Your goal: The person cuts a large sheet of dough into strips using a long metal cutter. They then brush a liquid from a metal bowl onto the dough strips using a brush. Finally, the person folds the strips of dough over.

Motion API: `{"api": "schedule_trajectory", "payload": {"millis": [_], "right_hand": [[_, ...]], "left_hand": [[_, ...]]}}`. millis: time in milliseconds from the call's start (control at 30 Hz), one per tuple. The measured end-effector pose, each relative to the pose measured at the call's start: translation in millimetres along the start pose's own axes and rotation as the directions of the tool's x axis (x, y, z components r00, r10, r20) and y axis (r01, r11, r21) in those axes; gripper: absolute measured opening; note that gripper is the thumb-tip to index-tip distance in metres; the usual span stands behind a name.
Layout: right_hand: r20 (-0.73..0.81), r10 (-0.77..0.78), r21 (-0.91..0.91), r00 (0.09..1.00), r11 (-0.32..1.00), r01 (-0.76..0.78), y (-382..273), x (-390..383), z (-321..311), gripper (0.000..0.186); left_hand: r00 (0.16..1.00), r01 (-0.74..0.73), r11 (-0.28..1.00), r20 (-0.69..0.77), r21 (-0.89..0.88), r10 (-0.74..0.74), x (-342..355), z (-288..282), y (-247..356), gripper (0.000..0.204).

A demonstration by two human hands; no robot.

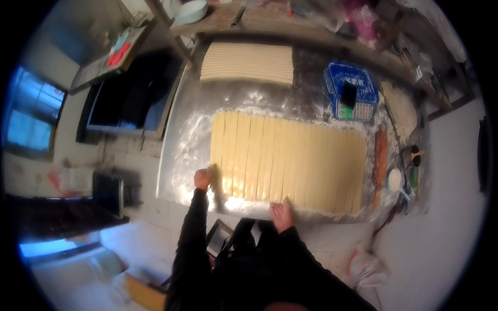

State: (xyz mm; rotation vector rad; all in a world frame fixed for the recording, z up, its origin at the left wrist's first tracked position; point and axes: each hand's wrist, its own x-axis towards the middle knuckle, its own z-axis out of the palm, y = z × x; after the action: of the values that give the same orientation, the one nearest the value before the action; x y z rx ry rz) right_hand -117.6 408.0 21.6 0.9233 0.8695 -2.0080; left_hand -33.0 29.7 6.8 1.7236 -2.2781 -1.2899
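Note:
A wide sheet of pale yellow dough, cut into many long strips, lies on the floured metal table. Gaps show between the strips on its left part, while those on the right sit close together. My left hand is closed beside the sheet's left edge, near its lower corner; whatever its fingers pinch is too small to make out. At the near edge of the sheet is my right hand, fingers drawn together next to the strip ends. What they hold, if anything, is hidden.
Behind lies a second batch of dough strips. A blue scale with a dark phone on it stands at the back right. Along the right side are a rolling pin and a white cup. A wooden shelf spans the back.

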Motion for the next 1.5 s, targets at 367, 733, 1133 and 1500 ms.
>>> {"api": "schedule_trajectory", "payload": {"millis": [367,733,1133,1500], "right_hand": [[-0.095,-0.293,-0.508,0.951,0.836,0.207,0,18,8,0.042],[0.267,-0.375,-0.803,0.888,0.423,0.420,-63,49,101,0.050],[0.430,-0.079,-0.469,0.899,0.832,0.298,-92,100,130,0.040],[0.426,-0.213,-0.427,0.879,0.810,0.403,-88,105,155,0.042]], "left_hand": [[0.910,0.359,0.723,0.393,-0.590,-0.130,3,-7,26,0.041],[0.737,0.536,0.557,0.674,-0.634,0.057,45,-13,25,0.045],[0.656,0.588,0.432,0.715,-0.684,0.240,86,-10,64,0.052],[0.613,0.638,0.331,0.719,-0.695,0.328,99,-11,73,0.049]]}}
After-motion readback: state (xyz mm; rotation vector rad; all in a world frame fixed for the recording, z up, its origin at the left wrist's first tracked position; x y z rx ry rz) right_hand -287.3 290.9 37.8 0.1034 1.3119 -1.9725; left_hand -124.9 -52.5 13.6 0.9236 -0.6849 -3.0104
